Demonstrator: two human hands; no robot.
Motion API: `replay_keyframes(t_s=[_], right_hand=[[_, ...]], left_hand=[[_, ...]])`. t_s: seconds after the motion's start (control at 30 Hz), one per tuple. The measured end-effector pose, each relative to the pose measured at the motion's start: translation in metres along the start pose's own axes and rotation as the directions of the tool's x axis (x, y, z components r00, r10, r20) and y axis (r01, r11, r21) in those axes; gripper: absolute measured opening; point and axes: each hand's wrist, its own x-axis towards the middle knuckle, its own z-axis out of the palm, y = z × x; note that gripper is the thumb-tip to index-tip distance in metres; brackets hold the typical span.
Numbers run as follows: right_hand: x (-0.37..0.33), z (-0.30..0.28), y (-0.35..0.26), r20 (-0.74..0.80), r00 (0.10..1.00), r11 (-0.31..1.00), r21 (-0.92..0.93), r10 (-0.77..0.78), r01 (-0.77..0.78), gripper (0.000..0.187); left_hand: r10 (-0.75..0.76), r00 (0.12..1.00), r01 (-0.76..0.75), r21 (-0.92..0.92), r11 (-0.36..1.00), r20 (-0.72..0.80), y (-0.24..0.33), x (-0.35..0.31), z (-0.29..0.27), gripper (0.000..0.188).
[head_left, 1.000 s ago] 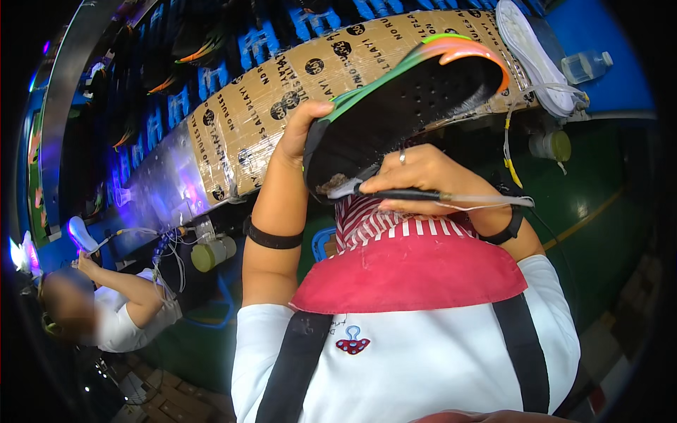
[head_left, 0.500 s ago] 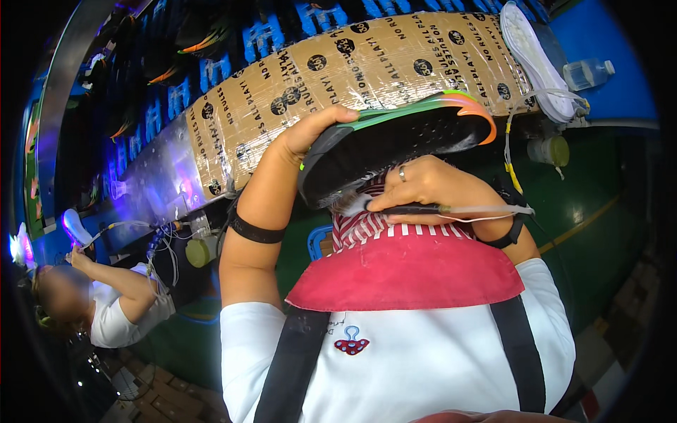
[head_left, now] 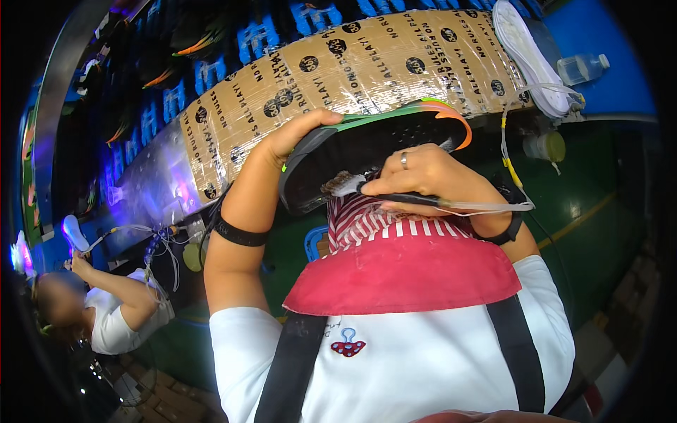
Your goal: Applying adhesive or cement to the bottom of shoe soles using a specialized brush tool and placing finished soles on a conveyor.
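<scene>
My left hand (head_left: 302, 132) grips a shoe sole (head_left: 310, 171) by its left end, thumb along the upper edge. The sole is tilted, showing a black inner face with a green side and an orange and lime rim at its right end. In my right hand (head_left: 436, 180) is a brush (head_left: 404, 197) with a dark handle, pale ferrule and thin whitish tube trailing from its back end. The bristles lie against the black face near the sole's lower edge. My right fingers are wrapped round the handle.
A bench covered in printed brown cardboard (head_left: 310, 81) lies ahead. At its right end are a white sole (head_left: 530, 60) and a clear bottle (head_left: 583, 68); a lidded jar (head_left: 546, 146) hangs below. Beyond run blue racks (head_left: 257, 41) with dark soles. Another person (head_left: 116, 303) works at left.
The sole and my left hand have shifted left. The brush has moved a little up and left, its bristles now showing against the black face.
</scene>
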Motion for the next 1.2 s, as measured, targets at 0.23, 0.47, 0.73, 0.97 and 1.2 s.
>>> replay_keyframes(t_s=[0.23, 0.47, 0.73, 0.97, 1.2], right_hand=[[-0.002, -0.013, -0.002, 0.041, 0.999, 0.99, 0.139, 0.002, -0.007, 0.023], [0.003, -0.031, -0.014, -0.552, 0.741, 0.829, 0.56, 0.383, -0.012, 0.027], [0.018, -0.041, -0.014, -0.616, 0.62, 0.685, 0.709, 0.485, 0.168, 0.025], [0.027, -0.042, -0.016, -0.601, 0.597, 0.673, 0.727, 0.532, 0.132, 0.022], [0.026, -0.041, -0.011, -0.608, 0.58, 0.682, 0.722, 0.542, 0.119, 0.021]], left_hand=[[0.141, 0.987, -0.127, -0.155, 0.98, 0.08, -0.023, 0.005, -0.028, 0.048], [0.605, 0.794, -0.347, -0.772, 0.532, 0.06, -0.057, 0.002, 0.031, 0.059], [0.654, 0.757, -0.319, -0.875, 0.364, -0.004, -0.093, 0.024, 0.044, 0.075], [0.697, 0.709, -0.259, -0.879, 0.4, 0.108, -0.09, 0.02, 0.051, 0.076], [0.6, 0.798, -0.379, -0.82, 0.428, -0.056, -0.096, 0.026, 0.056, 0.077]])
